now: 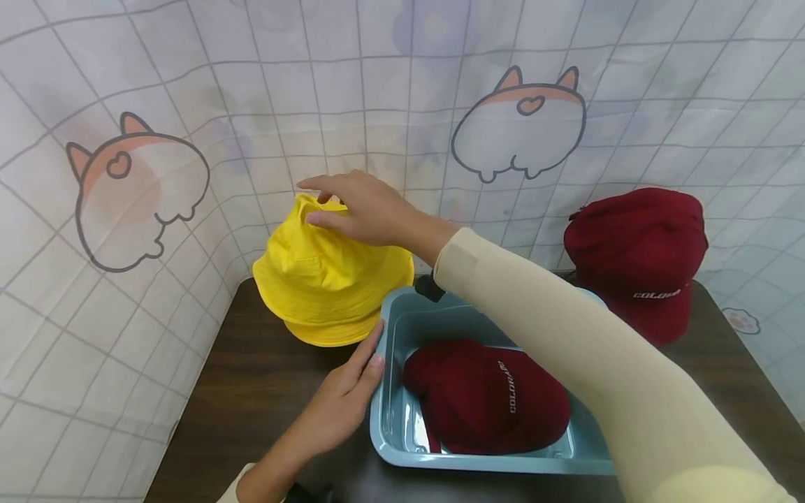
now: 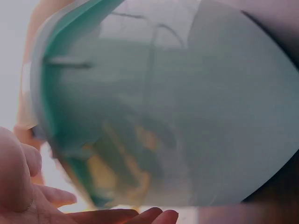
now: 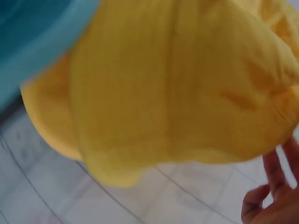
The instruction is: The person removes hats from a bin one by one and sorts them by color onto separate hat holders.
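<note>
A yellow bucket hat (image 1: pixel 327 279) sits at the back left of the table, its crown rising to a peak. My right hand (image 1: pixel 361 209) is over that crown with thumb and fingers apart; in the right wrist view its fingers (image 3: pixel 275 175) are at the edge of the yellow cloth. Straight fingers of my left hand (image 1: pixel 342 402) lie against the left side of a light blue plastic bin (image 1: pixel 377 419), also seen from outside in the left wrist view. Inside the bin lies a dark red cap (image 1: pixel 484 398) lettered COLORADO, partly covered by my right forearm.
Another dark red COLORADO cap (image 1: pixel 635 258) stands at the back right of the dark wooden table (image 1: pixel 251 391). Grid-patterned white cloth (image 1: pixel 390 91) with cartoon prints hangs behind and along the sides. My right sleeve (image 1: pixel 553 321) crosses above the bin.
</note>
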`<act>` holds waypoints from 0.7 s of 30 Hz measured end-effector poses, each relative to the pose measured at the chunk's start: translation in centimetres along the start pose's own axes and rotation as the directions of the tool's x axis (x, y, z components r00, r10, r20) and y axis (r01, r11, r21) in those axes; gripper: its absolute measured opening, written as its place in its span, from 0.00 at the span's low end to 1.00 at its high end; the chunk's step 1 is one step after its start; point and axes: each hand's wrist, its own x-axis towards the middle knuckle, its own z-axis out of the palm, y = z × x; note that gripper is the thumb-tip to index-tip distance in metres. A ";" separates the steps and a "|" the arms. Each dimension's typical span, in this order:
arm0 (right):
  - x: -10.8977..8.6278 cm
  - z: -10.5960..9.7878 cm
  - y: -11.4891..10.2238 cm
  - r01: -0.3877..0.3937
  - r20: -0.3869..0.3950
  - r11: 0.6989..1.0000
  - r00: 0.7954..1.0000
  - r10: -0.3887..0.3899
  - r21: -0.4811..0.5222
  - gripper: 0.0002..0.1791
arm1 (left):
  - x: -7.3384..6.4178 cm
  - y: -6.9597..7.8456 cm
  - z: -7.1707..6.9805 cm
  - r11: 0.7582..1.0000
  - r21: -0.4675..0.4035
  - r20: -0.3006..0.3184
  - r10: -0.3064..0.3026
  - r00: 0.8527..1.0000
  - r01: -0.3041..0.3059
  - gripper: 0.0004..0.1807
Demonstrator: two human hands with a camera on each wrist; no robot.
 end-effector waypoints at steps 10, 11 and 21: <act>-2.0 -0.3 1.6 -0.322 -0.251 0.840 0.852 0.458 0.437 0.30 | 0.2 0.7 -8.3 0.991 0.008 -0.364 0.128 0.923 -0.134 0.31; -2.1 -0.6 1.8 -0.366 -0.226 0.792 0.824 0.520 0.489 0.30 | 0.4 0.7 -9.2 0.994 0.026 -0.416 0.108 0.903 -0.107 0.32; -2.3 -1.4 4.4 -0.550 0.338 0.034 0.559 0.757 0.834 0.40 | 4.0 -2.8 -16.1 0.970 -0.021 -0.536 -0.217 0.816 0.243 0.40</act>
